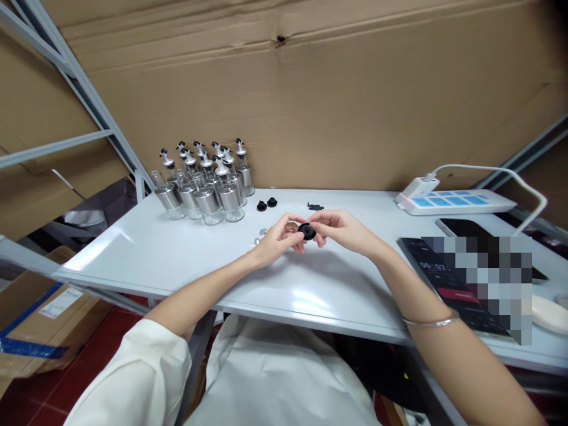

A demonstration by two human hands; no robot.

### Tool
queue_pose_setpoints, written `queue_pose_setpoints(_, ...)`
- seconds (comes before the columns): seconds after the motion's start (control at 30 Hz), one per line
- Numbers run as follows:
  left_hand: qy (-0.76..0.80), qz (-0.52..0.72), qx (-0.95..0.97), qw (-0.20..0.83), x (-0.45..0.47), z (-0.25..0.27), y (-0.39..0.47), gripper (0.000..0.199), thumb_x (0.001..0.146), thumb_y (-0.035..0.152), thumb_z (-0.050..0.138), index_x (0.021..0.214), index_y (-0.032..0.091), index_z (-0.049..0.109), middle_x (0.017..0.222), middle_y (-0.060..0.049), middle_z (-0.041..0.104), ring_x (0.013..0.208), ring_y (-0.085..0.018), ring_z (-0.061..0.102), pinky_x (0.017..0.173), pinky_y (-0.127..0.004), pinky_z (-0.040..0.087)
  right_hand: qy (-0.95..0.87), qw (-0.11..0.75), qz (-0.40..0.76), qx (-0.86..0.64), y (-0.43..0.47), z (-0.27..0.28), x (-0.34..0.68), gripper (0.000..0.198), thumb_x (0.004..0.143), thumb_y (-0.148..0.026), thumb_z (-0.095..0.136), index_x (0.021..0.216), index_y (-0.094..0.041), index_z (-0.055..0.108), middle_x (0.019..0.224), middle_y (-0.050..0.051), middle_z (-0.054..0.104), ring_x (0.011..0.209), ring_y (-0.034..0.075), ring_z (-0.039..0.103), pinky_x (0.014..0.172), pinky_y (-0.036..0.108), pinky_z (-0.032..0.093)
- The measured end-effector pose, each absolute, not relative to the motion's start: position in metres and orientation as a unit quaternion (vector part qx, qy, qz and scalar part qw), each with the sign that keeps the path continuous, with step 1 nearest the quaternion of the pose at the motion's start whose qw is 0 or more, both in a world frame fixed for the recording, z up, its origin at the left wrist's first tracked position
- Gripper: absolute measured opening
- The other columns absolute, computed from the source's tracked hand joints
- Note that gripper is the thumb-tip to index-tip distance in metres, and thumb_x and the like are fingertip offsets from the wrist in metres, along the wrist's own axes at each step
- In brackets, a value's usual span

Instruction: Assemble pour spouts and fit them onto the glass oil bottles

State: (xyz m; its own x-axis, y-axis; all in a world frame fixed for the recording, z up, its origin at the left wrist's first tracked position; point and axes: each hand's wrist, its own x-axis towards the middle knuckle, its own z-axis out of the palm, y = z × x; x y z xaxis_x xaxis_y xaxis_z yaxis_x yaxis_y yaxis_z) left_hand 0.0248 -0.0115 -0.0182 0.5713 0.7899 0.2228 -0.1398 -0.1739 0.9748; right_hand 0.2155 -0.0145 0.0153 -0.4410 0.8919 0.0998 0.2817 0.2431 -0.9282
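Note:
Above the middle of the white table, a round black stopper is held between both hands. My left hand pinches its left side with thumb and fingers. From the other side, my right hand grips its upper right edge with closed fingers. Two more black stoppers lie farther back on the table. Small black parts rest behind my right hand. Some silvery pieces are partly hidden behind my left hand.
Several glass bottles with steel sleeves, many with pourer tops, stand at the back left. A white power strip with a plugged-in charger and cable lies at the back right, near phones. Cardboard walls the back.

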Motion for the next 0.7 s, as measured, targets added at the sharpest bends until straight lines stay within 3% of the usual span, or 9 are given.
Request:
queue_pose_setpoints(0.27, 0.256, 0.41, 0.678, 0.554, 0.0229, -0.0197, -0.0074, 0.037, 0.078, 0.04, 0.064, 0.104, 0.017, 0.049, 0.077, 0.002, 0.058, 0.063, -0.009, 0.062, 0.067, -0.025, 0.049, -0.694, 0.327, 0.498, -0.405, -0.0133, 0.0107, 0.2167, 0.029, 0.079, -0.042, 0.063, 0.093, -0.017, 0.061, 0.072, 0.004, 0.069, 0.062, 0.016, 0.066, 0.064, 0.031, 0.053)
queue_pose_setpoints(0.7, 0.249, 0.411, 0.687, 0.544, 0.0216, -0.022, -0.0071, 0.031, 0.08, 0.039, 0.062, 0.097, 0.018, 0.049, 0.082, -0.002, 0.062, 0.067, -0.01, 0.06, 0.067, -0.025, 0.048, -0.707, 0.325, 0.487, -0.397, -0.0166, 0.0092, 0.2117, 0.026, 0.078, -0.04, 0.065, 0.092, -0.019, 0.058, 0.066, 0.002, 0.067, 0.064, 0.016, 0.063, 0.066, 0.03, 0.05)
